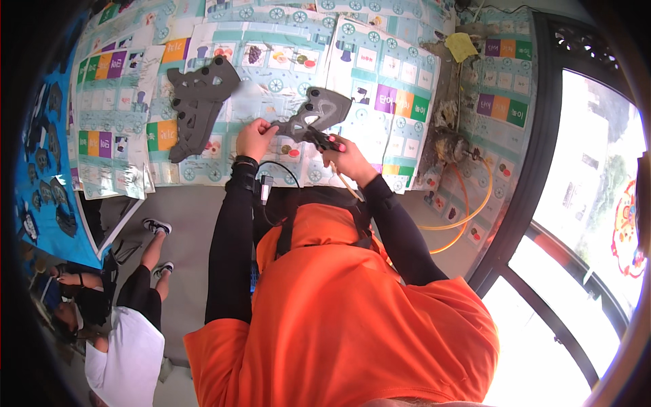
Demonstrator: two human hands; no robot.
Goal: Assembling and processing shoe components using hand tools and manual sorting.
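My left hand [255, 141] pinches the left end of a dark grey, flat shaped piece with cut-out holes [331, 105], which lies on the paper-covered table. In my right hand [352, 163] is a small dark hand tool with a pinkish-red part [325, 140]. Its tip is over the lower part of the piece, close to a cut-out; whether it touches cannot be made out. A pale tube [348, 185] hangs below my right hand. Left of my hands lie more dark grey cut-out pieces [203, 91], seemingly overlapping.
Printed paper sheets [298, 34] cover the table. A yellow crumpled scrap [461, 47] lies at the far right, above yellow and orange hoses [489, 183]. Blue-covered surface [41, 203] at left holds several dark pieces. A person in white [129, 346] is at lower left; a glass door [583, 169] stands right.
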